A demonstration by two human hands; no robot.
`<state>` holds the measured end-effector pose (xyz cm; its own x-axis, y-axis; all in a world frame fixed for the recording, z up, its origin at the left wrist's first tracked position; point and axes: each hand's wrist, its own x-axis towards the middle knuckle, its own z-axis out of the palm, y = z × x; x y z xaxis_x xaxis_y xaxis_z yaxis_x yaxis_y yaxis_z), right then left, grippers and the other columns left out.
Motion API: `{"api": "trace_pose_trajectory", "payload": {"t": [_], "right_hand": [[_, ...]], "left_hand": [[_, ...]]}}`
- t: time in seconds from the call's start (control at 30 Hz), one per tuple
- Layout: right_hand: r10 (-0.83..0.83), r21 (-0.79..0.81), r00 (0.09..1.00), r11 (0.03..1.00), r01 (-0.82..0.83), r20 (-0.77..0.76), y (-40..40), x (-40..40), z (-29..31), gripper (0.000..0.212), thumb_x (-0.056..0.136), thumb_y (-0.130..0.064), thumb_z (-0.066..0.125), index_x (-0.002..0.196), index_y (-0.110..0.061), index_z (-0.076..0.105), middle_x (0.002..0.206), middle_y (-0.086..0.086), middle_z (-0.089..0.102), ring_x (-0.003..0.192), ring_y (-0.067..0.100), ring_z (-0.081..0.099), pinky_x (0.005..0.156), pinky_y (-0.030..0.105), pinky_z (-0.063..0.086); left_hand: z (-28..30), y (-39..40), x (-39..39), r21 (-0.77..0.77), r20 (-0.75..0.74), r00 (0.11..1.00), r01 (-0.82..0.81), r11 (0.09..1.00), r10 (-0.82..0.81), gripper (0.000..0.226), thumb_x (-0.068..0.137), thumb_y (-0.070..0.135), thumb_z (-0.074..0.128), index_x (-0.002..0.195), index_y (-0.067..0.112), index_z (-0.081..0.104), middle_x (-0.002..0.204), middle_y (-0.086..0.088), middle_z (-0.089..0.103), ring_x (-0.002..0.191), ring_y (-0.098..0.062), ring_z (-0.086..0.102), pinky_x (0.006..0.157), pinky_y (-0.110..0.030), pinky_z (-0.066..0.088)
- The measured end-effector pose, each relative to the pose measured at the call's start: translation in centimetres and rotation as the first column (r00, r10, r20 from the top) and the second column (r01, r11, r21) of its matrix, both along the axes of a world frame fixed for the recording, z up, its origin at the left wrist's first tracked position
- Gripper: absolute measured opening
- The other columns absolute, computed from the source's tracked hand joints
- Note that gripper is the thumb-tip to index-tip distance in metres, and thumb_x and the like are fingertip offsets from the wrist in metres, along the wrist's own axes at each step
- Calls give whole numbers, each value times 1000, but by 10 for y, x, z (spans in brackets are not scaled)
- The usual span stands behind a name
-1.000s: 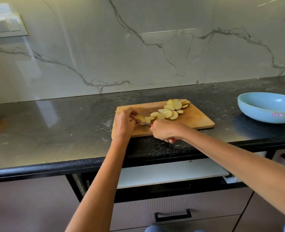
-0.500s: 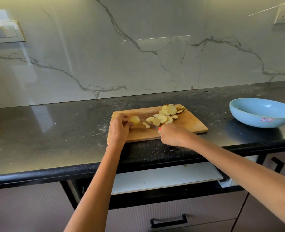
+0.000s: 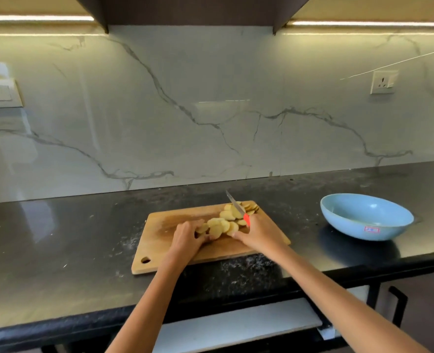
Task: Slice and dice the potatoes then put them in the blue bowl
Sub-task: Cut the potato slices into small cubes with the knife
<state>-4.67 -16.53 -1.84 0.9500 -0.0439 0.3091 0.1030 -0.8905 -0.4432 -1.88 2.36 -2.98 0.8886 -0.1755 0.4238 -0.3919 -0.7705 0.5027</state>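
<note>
Round potato slices (image 3: 227,220) lie in a loose heap on the wooden cutting board (image 3: 165,222). My left hand (image 3: 187,236) curls round the slices at the heap's near left end. My right hand (image 3: 260,231) grips a knife (image 3: 237,208) by its red handle, blade pointing up and away over the far slices, while its fingertips touch the heap's near right side. The blue bowl (image 3: 366,216) stands on the counter to the right of the board, nothing visible inside it.
The black counter (image 3: 70,240) runs left and right, backed by a marble wall. A wall socket (image 3: 383,82) sits above the bowl. A pulled-out white shelf (image 3: 236,327) and drawer handles are below the counter edge.
Both hands moved in around the slices and pushed them together toward the board's right middle. The knife blade has swung up, away from the board. The camera has tilted upward.
</note>
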Motion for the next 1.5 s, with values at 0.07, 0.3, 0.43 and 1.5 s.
{"api": "trace_pose_trajectory", "payload": {"t": [0.07,0.3,0.43,1.5], "right_hand": [[5,0,1000,1000,-5,6,-1,6,2,42,80,-51,65,68,-16,45,57,-4,47,52,12,47,45,26,29],[-123,4,986,992,123,114,-7,19,1,33,88,-37,63,103,-10,55,98,3,63,90,23,60,63,30,44],[-197,147,971,973,177,133,-12,34,-1,28,87,-34,64,103,-12,57,103,4,63,96,24,61,65,27,40],[146,236,989,960,-147,23,-4,14,2,16,81,-31,67,78,-22,54,58,-7,44,50,8,41,51,19,32]], "left_hand": [[2,-2,5,15,14,1000,21,1000,-21,31,82,26,70,107,7,69,97,-9,70,92,-29,62,66,-27,35],[6,-16,30,24,20,997,68,997,-69,20,83,15,66,102,9,72,96,-6,72,88,-22,64,71,-25,44],[9,-34,43,18,22,997,77,997,-77,21,85,7,63,104,6,69,107,-6,68,100,-22,61,80,-23,43],[8,36,51,-164,-280,827,-541,825,487,48,83,18,63,129,10,51,126,-19,54,124,-35,35,98,-41,37]]}}
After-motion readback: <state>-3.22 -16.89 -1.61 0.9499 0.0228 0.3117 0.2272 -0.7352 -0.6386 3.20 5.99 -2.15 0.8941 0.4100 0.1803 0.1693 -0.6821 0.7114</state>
